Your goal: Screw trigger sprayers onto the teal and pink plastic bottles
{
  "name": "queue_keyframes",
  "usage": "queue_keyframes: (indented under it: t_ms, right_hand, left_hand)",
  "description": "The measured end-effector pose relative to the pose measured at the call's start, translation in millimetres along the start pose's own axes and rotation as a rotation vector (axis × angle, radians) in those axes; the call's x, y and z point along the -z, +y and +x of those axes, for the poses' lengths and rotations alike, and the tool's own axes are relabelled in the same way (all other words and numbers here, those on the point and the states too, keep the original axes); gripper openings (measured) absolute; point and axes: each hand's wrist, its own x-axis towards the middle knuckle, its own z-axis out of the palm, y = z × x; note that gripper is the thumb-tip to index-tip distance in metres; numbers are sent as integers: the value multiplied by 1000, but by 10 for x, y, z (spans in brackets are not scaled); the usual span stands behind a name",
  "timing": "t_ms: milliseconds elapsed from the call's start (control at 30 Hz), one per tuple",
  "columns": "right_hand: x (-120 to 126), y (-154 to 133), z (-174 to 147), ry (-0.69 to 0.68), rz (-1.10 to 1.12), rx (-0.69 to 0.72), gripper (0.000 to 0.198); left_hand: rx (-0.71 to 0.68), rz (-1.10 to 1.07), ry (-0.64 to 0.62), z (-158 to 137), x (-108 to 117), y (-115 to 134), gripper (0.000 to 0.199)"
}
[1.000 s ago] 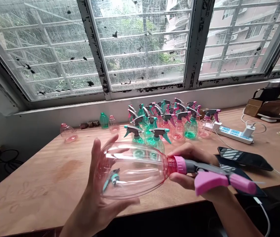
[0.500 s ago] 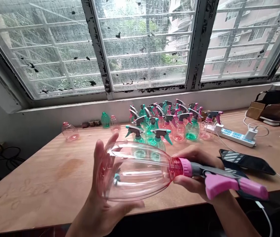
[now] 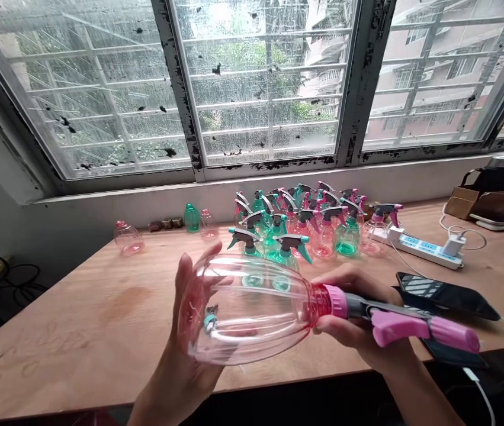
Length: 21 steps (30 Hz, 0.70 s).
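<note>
A clear pink spray bottle (image 3: 252,313) lies sideways in the air above the table's front edge. Its pink collar, grey head and pink trigger (image 3: 400,328) point right. My right hand (image 3: 358,313) grips it around the neck, just behind the collar. At the broad base, my left hand (image 3: 189,349) cups the bottle, fingers on its far side and partly seen through the plastic. A small teal piece shows through the bottle near its base; I cannot tell what it is.
Several green and pink spray bottles (image 3: 296,225) stand grouped by the wall. Headless bottles include a pink one (image 3: 129,239) and a green one (image 3: 191,219). At right are a power strip (image 3: 429,251), a phone (image 3: 447,296) with cables, and a brown box (image 3: 469,204).
My left thumb, stretched out under the bottle before, is now behind it. The bottle has turned slightly and stays between both hands. The view has shifted a little.
</note>
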Motion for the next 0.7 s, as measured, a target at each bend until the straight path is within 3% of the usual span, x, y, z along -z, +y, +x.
queue_keyframes:
  t_ms: [133,267,467,600,700]
  right_hand:
    - [-19,-41,-24,16,-62,16,35]
    - [-30,-62,-25,39,-28,-37,39]
    - [30,27,3,43,6,-34,41]
    - [-4,-15,-26,16,-42,-20,36]
    - [-47,-60,-46,30,-38,-67,38]
  left_hand:
    - [-87,80,-6,31,43,64,116]
    - [-38,66,-12,53,73,107,112]
    - [-131,61,-75,41,71,-11,114]
    - [-163,121,-26,44,75,21,124]
    - [-124,110,-8,59,61,92,116]
